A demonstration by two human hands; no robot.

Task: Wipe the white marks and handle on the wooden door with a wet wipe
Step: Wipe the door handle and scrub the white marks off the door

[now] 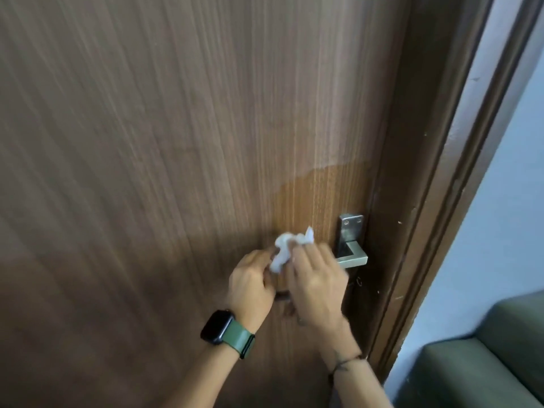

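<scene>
Wet wipe (287, 251) bunched between left hand (253, 285) and right hand (316, 282), fingers of both curled onto it, just left of metal handle (351, 254) on wooden door (176, 142). Probably being refolded for a clean face. Damp patch above handle.

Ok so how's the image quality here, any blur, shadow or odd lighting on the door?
In the head view, both hands are motion-blurred, the right hand more than the left hand; the wet wipe between them is soft; the door grain smears toward the left edge; a lighter sheen covers the upper panel, with a darker patch above the handle, and shadow sits lower left.
</scene>
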